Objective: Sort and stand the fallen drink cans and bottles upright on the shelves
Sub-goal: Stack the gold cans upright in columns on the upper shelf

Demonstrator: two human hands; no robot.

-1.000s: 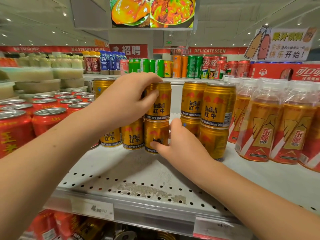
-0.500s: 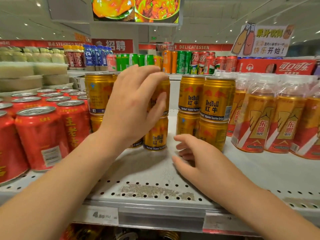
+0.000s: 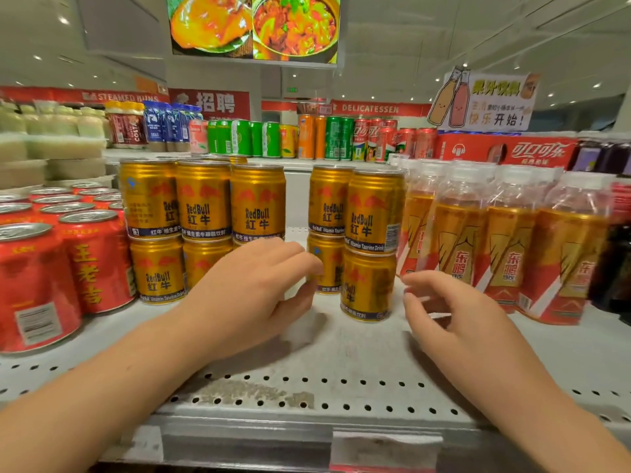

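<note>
Gold Red Bull cans stand upright in two-high stacks on the white perforated shelf [image 3: 307,363]. The left group [image 3: 205,206] is three stacks wide; the right group [image 3: 372,213] is two stacks. A gap separates them. My left hand [image 3: 249,291] hovers low in front of the third stack, hiding its bottom can, fingers loosely curled, holding nothing. My right hand [image 3: 454,319] floats open in front of the right group's lower can [image 3: 367,285], not touching it.
Red herbal tea cans [image 3: 41,278] crowd the left side. Orange Dongpeng bottles [image 3: 505,244] in shrink wrap stand at the right. Green, orange and Coca-Cola cans [image 3: 341,138] line a farther shelf behind. Price tags sit on the shelf's front rail [image 3: 386,445].
My left hand let go of the upper can and dropped lower, away from the stack. My right hand pulled back from the bottom can and shifted right. The view moved closer.
</note>
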